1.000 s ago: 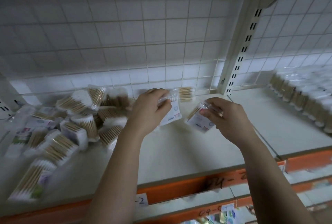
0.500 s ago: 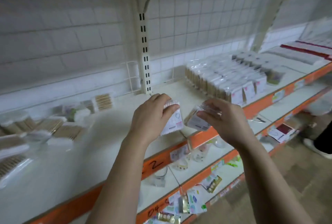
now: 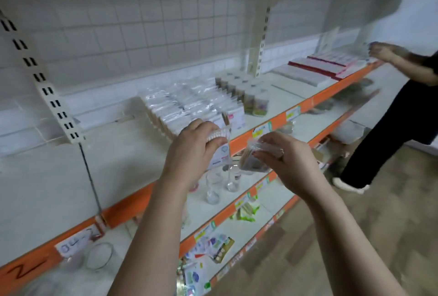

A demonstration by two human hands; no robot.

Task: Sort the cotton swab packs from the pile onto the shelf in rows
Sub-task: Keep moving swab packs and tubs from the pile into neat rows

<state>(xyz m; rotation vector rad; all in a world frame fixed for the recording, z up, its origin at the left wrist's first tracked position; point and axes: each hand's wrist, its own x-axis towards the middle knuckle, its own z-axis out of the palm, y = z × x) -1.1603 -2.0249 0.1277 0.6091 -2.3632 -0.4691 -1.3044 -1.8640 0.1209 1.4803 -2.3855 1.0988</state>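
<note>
Hanging on the orange front edge of the shelf [image 3: 118, 160] is a white tag [image 3: 75, 240] with handwriting that looks like "04-2", though it is blurred. Further left, a black stroke like a "2" or a "Z" [image 3: 26, 269] is scrawled straight onto the orange. The green-and-white price tags [image 3: 292, 113] along the edges are too smeared to read. The printed label on the cotton swab pack [image 3: 220, 153] shows pale blue and a red line, with no legible word.

The left hand [image 3: 194, 153] grips that pack from above, just in front of the shelf edge. Its fingers [image 3: 201, 126] curl over the white swab heads at the top, the thumb presses in beneath them, and the label hangs below the hand. The right hand [image 3: 289, 163] pinches a second pack [image 3: 254, 158] by its clear plastic top, fingers and thumb closed on it, with the wooden sticks tilting down toward the first pack. The two packs are close; I cannot tell whether they touch.

Behind the hands, rows of packs [image 3: 189, 108] stand upright and tight together on the shelf, running back toward the wall. Right of them are small jars [image 3: 257, 103], then flat white and red boxes [image 3: 324, 67]. The shelf below carries clear glasses [image 3: 213, 187] and a glass bowl [image 3: 99, 255]. Another person [image 3: 403, 110] in dark clothes stands at the far right.
</note>
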